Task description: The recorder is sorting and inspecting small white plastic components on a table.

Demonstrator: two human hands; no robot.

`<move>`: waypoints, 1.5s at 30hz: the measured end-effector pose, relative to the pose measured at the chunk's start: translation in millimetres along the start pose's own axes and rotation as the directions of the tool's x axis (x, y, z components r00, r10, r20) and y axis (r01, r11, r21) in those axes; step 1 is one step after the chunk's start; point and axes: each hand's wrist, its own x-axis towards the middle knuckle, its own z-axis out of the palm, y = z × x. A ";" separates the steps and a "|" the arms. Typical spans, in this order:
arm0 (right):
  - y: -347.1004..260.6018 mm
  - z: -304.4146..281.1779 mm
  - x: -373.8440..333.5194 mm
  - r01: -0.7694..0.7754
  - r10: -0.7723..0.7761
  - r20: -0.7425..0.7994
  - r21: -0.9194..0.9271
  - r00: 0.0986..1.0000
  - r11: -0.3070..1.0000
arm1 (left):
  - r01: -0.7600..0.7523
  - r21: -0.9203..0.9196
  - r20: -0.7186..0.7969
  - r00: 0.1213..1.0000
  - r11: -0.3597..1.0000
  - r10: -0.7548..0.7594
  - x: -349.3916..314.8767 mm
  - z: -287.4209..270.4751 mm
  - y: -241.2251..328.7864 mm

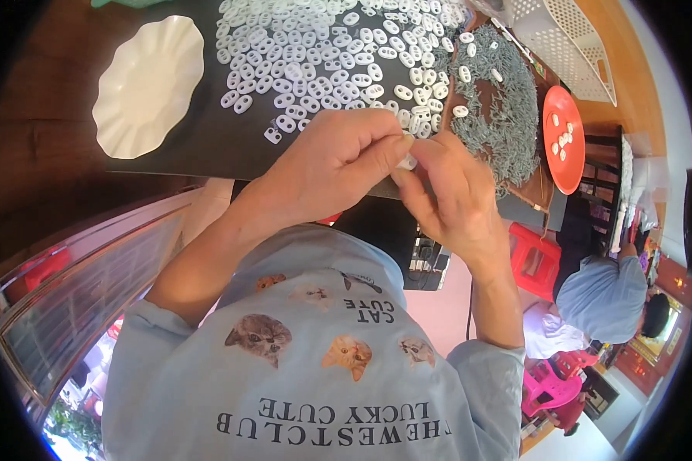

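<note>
Both hands meet over the near edge of the dark table. My left hand (354, 157) is closed in a pinch, thumb and fingertips pressed at a small white plastic piece (408, 162). The fingers of my right hand (457, 188) are bent round the same piece from the other side. Most of it is hidden by the fingertips. Just beyond the hands spread many white oval plastic pieces with two holes (307, 69), some overlapping. Right of them lies a heap of small thin grey parts (500, 107), with a few white ovals on top.
A white scalloped dish (150, 88) stands at the left. On the right are a red oval plate (563, 165) with several white pieces and a white perforated basket (565, 46). A red stool (534, 261) stands below the table. Another person in blue (603, 296) is farther right.
</note>
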 end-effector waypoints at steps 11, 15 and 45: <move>5.9 -7.4 -7.7 -0.070 0.070 -0.005 0.015 0.998 0.997 | -0.011 -0.158 -0.015 1.000 0.987 0.009 6.8 7.9 -8.2; 14.0 -12.2 -15.0 -0.098 0.098 -0.017 -0.025 0.995 0.995 | 0.113 -0.201 0.044 0.993 0.973 -0.106 11.7 9.5 4.5; 110.0 53.6 133.4 -0.076 0.136 0.123 -0.401 0.983 0.913 | -0.341 0.574 -0.281 0.772 0.745 0.570 -8.6 -7.5 -40.7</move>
